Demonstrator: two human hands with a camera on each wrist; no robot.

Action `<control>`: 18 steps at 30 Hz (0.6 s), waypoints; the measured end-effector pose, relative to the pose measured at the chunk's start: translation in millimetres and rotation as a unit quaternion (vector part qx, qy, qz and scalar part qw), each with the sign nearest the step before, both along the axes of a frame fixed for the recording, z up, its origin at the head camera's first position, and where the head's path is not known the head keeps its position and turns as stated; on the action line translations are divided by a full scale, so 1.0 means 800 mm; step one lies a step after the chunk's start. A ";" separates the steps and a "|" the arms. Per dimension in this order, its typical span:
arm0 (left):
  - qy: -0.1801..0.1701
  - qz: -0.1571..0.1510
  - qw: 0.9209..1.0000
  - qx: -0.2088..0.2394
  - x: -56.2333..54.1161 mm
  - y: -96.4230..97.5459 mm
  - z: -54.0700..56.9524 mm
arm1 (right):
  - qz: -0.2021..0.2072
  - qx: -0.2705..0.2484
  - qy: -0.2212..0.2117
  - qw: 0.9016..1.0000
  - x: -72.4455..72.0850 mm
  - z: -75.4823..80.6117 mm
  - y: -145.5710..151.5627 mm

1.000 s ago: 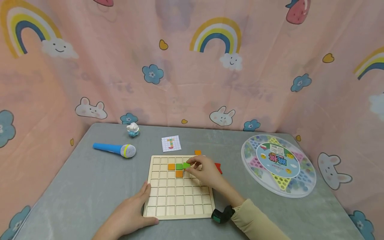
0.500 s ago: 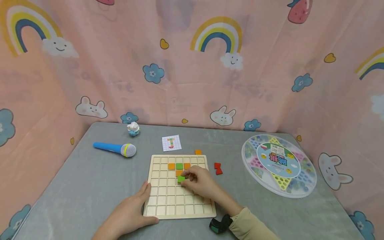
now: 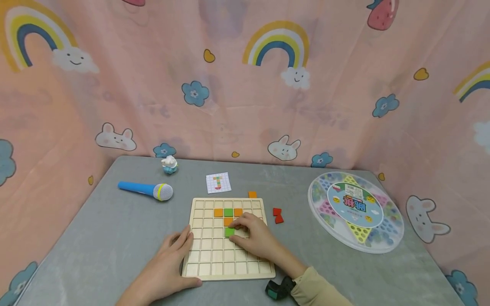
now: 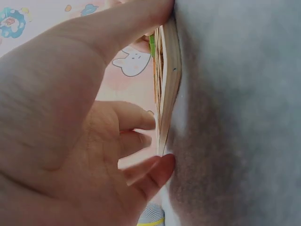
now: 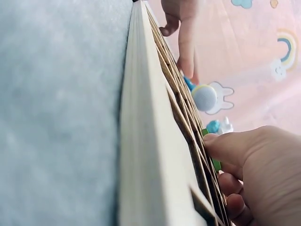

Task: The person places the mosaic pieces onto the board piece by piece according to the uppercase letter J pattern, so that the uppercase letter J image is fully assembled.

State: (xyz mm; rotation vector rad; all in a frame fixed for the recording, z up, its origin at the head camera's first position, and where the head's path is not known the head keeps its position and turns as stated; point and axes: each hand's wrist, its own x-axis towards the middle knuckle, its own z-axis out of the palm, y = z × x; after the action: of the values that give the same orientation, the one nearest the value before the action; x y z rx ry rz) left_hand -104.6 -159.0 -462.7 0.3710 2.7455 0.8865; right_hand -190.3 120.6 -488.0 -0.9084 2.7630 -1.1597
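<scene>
Beige sleeve (image 3: 319,289), with a black wrist device (image 3: 279,289) at its cuff. Left hand (image 3: 164,259): thumb and fingers spread wide, thumb against the near left corner of the board, fingertips along its left edge. Wooden grid board (image 3: 214,256): flat on the grey table (image 3: 95,238). Right hand (image 3: 258,240): above the board, thumb and forefinger nearly closed, pinching the near green tile (image 3: 229,232), which lies at a cell about mid-board; whether fully seated, cannot be told. Directly beyond it, one orange tile (image 3: 228,222); farther, a row of three tiles (image 3: 228,212), orange, green, orange. Two red pieces (image 3: 278,215): right of the board, touching each other. Loose orange tile (image 3: 252,194): just past the far edge. Blue toy microphone (image 3: 145,189): lying to the left. Round game set (image 3: 355,204): well to the right. Pattern card (image 3: 218,182): beyond the board, a coloured figure on squares. Small white-and-blue figurine (image 3: 169,165): near the table's back edge. Pink printed curtain (image 3: 237,114): behind all.
</scene>
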 end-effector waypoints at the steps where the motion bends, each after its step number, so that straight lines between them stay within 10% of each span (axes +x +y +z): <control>1: 0.003 -0.007 1.000 0.004 0.000 -0.001 -0.001 | 0.000 -0.001 0.002 1.000 0.000 -0.001 0.000; 18: 0.028 -0.035 0.999 0.008 -0.002 -0.006 -0.004 | -0.003 0.002 0.016 1.000 0.003 0.001 -0.001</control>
State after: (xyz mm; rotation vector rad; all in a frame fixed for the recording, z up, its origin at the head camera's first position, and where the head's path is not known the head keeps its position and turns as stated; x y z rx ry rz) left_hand -106.0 -163.9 -465.8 0.4991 2.7593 0.8949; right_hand -187.9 119.4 -487.5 -0.9268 2.7939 -1.1489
